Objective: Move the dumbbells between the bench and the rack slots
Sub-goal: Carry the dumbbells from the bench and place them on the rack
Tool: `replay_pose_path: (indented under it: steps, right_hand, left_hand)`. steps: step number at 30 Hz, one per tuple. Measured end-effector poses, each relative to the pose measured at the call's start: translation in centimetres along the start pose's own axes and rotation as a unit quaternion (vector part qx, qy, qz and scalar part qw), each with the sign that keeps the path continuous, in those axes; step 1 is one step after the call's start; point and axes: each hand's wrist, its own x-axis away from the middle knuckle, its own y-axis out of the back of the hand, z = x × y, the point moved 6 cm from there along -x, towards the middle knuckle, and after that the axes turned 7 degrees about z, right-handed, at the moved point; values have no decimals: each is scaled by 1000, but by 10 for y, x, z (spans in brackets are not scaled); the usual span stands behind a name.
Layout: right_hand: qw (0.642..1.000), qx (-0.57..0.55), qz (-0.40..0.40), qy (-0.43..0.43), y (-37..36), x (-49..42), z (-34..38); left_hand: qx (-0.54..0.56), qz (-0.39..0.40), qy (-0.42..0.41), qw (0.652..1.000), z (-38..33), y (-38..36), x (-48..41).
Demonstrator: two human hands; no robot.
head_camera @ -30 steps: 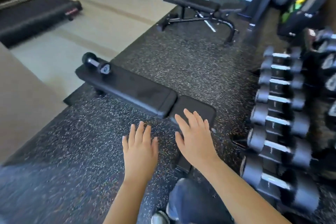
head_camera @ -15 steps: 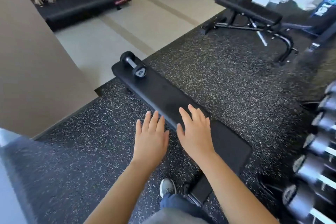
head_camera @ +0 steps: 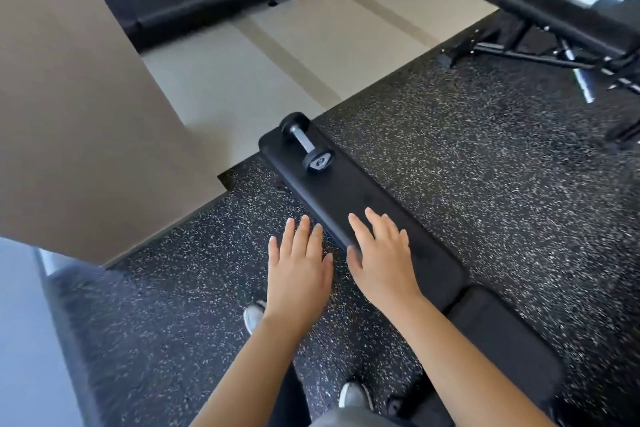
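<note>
— Where's the dumbbell (head_camera: 307, 141)?
— At the bench's (head_camera: 367, 204) far end. Your left hand (head_camera: 298, 272) and right hand (head_camera: 382, 262) are spread flat, holding nothing. Grip the handle centrally.

Surface (head_camera: 367, 204): matt black padding, smooth, looks like vinyl.
Dumbbell (head_camera: 306, 146), at the far end of the surface: shiny bare metal handle, dull black heads that look like rubber.
Floor mat (head_camera: 485, 184), under the surface: rough black rubber flecked with pale specks.
Floor (head_camera: 242, 55), beyond the surface: smooth pale beige, faint sheen.
Second bench (head_camera: 561, 21), far right of the surface: matt black pad, black metal frame.
</note>
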Motion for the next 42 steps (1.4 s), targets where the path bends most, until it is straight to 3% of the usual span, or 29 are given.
replay_pose_path:
  steps: [13,31,42]
  right_hand:
    - [998,-34,-30,-37,7,-203,127]
    - [972,-95,-95,-191,41,-423,42]
    - [969,-110,-50,-218,-13,-512,10]
  left_hand:
    - [-4,-15,-74,997,161,76,-173]
    - [-76,47,-242,966,138,84,-447]
    - [-93,122,-286,946,159,40,-553]
